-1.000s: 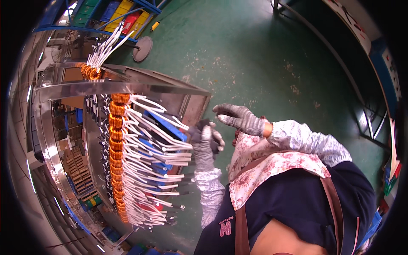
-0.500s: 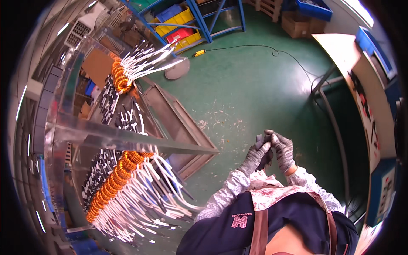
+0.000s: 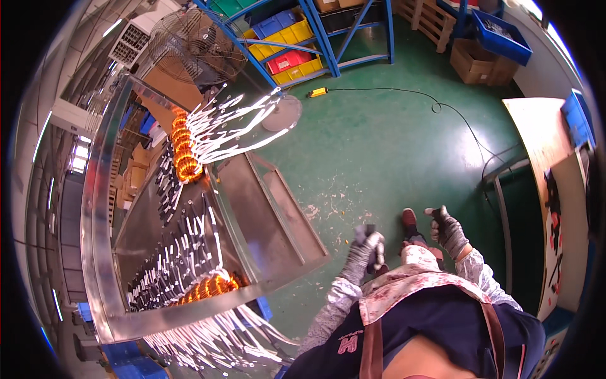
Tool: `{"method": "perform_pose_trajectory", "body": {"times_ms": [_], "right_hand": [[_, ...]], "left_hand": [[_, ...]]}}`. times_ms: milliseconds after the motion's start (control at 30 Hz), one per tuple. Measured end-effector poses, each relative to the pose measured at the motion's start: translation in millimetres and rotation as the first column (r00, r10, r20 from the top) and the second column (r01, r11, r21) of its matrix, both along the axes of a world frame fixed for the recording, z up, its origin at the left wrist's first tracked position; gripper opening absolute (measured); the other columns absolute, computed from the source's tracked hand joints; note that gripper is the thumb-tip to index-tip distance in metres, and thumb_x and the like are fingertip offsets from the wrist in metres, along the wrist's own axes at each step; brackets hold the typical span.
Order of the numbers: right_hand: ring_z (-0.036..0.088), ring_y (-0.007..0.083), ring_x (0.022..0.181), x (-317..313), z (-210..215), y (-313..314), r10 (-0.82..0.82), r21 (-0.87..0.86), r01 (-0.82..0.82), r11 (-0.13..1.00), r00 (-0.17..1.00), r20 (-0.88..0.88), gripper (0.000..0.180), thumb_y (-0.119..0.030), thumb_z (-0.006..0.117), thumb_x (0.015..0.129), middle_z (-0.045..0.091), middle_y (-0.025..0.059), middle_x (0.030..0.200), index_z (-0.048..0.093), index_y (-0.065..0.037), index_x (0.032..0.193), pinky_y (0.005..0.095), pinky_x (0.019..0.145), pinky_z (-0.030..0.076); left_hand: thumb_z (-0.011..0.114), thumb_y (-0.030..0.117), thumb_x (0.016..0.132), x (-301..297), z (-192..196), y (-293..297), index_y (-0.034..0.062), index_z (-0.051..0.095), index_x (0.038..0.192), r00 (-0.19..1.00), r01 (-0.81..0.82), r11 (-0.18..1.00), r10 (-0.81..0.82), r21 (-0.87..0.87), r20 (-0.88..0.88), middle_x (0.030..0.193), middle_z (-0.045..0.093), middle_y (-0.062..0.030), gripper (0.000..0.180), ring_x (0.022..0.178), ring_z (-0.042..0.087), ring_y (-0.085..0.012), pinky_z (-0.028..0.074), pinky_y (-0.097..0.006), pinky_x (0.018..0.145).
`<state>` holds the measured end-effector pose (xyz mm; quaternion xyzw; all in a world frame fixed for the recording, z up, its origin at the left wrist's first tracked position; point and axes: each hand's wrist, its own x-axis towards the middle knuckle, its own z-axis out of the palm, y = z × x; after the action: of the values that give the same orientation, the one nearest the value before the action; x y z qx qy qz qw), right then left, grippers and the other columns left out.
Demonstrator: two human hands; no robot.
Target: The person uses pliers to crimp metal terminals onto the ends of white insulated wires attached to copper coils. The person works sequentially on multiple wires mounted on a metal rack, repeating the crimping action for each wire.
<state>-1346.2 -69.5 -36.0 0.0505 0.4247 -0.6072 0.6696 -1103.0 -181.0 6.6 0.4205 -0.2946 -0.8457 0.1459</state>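
Both of my hands wear grey gloves and floral sleeves. My left hand (image 3: 366, 256) is closed around a small dark grey, flat-looking piece (image 3: 364, 232) that sticks out above the fingers; its exact kind is unclear. My right hand (image 3: 449, 234) is raised apart from it, thumb and fingers pinched together, and whatever may be between them is too small to make out. To the left stands a metal frame rack (image 3: 95, 252). It carries rows of copper-wound coils (image 3: 183, 148) with white-sleeved leads (image 3: 230, 136) and dark-tipped wires (image 3: 189, 246).
A blue shelf (image 3: 328, 47) with coloured bins stands ahead, beside a wire-caged fan (image 3: 189, 50). A black cable with a yellow end (image 3: 317, 92) crosses the green floor. On the right is a workbench (image 3: 536, 129); a cardboard box (image 3: 483, 62) sits at the far right.
My hands, together at the grey piece before, are now apart: the left has moved left with the piece, the right a little to the right. The view has shifted, showing more of the rack.
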Motion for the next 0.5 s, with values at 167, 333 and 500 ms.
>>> {"method": "perform_pose_trajectory", "body": {"times_ms": [167,333,500], "right_hand": [[0.041,0.0054,0.057,-51,11,-104,0.294,-0.091,-0.353,0.931,0.875,-0.386,0.038,-0.032,0.049,0.088,0.043,-0.0062,0.067,0.051,-0.005,0.115,0.0193,0.053,0.037],[0.040,0.0047,0.057,-87,-2,-226,0.366,-0.305,-0.560,0.770,0.780,-0.508,0.035,-0.030,0.050,0.088,0.040,-0.0076,0.066,0.054,-0.004,0.110,0.0201,0.053,0.036],[0.044,0.0056,0.059,-76,21,-303,0.465,-0.139,-0.661,0.737,0.646,-0.605,0.031,-0.031,0.051,0.087,0.053,-0.0052,0.076,0.059,-0.004,0.101,0.0199,0.056,0.040]], "left_hand": [[0.055,0.030,0.084,-3,-27,-100,0.0088,0.047,0.095,0.902,-0.429,0.896,0.432,-0.112,0.003,0.081,0.057,-0.0082,0.025,0.044,0.052,-0.0154,0.040,-0.024,0.029],[0.054,0.030,0.085,8,-42,-185,0.0210,0.044,0.104,0.728,-0.681,0.719,0.686,-0.139,-0.022,0.100,0.055,-0.0062,0.024,0.043,0.051,-0.0166,0.041,-0.025,0.029],[0.057,0.043,0.080,-5,-18,-266,0.0231,0.049,0.105,0.566,-0.750,0.575,0.813,-0.327,0.132,0.060,0.057,-0.0095,0.032,0.042,0.051,-0.0192,0.039,-0.028,0.033]]}}
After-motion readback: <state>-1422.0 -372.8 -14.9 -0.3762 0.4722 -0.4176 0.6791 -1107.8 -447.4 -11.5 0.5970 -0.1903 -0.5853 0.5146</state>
